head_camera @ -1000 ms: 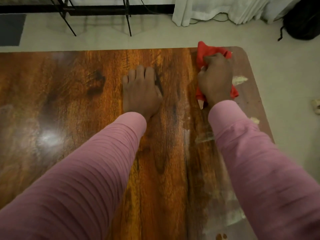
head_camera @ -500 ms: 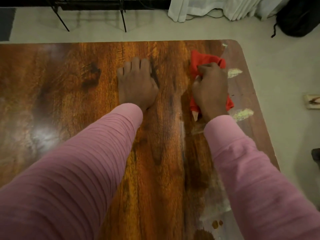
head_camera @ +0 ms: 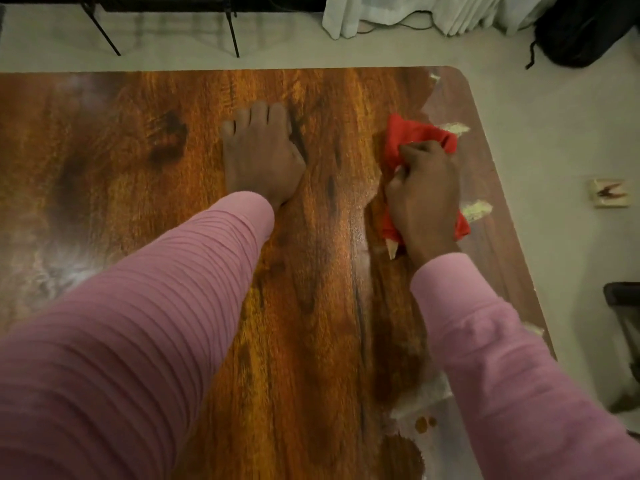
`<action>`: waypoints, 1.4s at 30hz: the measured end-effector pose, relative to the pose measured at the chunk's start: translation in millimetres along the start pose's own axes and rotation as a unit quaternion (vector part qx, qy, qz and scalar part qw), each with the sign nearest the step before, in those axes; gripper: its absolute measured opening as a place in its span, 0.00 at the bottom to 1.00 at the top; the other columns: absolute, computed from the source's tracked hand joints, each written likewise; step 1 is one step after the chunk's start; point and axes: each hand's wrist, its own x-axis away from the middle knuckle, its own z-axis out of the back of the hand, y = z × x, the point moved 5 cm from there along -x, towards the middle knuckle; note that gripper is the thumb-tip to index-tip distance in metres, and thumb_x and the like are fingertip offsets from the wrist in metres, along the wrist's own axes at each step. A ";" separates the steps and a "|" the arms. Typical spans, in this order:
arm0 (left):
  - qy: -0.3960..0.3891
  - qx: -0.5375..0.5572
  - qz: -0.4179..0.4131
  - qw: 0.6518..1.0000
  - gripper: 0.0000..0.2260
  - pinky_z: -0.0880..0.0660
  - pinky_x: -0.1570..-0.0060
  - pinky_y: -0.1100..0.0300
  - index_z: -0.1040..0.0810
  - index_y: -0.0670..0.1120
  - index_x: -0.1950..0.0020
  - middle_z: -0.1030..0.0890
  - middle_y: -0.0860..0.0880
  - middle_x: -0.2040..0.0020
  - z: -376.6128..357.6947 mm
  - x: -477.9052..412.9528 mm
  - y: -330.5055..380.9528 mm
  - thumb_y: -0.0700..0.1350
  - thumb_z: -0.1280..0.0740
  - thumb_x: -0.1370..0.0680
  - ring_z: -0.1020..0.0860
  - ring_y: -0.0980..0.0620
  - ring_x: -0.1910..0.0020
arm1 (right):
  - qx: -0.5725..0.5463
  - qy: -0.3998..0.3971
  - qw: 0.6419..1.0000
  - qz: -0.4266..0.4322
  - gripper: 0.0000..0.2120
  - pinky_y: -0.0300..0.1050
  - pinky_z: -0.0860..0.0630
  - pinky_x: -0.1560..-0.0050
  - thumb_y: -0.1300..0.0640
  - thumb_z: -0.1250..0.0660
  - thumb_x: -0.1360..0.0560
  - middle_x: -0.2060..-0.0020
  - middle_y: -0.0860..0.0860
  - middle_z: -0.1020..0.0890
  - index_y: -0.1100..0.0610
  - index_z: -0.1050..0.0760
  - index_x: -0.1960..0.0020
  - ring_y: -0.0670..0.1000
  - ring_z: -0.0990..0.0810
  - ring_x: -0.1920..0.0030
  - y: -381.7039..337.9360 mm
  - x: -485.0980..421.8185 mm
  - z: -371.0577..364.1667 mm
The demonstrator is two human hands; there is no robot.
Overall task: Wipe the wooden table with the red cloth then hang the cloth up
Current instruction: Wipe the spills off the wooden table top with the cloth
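Note:
A glossy wooden table (head_camera: 145, 188) fills most of the view. Near its right edge, my right hand (head_camera: 424, 195) grips a bunched red cloth (head_camera: 408, 136) and presses it onto the wood; red folds stick out beyond my fingers and by my wrist. My left hand (head_camera: 259, 154) lies flat on the table's middle with its fingers straight, holding nothing. Both arms wear pink sleeves.
Pale worn patches (head_camera: 478, 209) mark the table's right edge and near corner. Beyond the far edge stand black metal legs (head_camera: 232, 32), white curtains (head_camera: 433, 12) and a dark bag (head_camera: 585, 29) on the pale floor. A small tile (head_camera: 611, 192) and a dark object (head_camera: 623, 306) sit right of the table.
My right hand has drawn the red cloth back toward me along the right side of the table. My left hand stays flat in place.

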 end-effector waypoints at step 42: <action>-0.022 0.023 -0.020 0.999 0.07 0.35 0.52 0.47 0.28 0.43 0.53 0.26 0.42 0.52 38.7 123.5 7.8 0.41 0.42 0.28 0.29 0.42 0.53 | -0.021 -0.030 0.996 0.083 0.19 0.51 0.30 0.41 0.62 0.41 0.28 0.41 0.53 0.21 0.59 0.22 0.40 0.58 0.28 0.43 3.1 146.0 22.3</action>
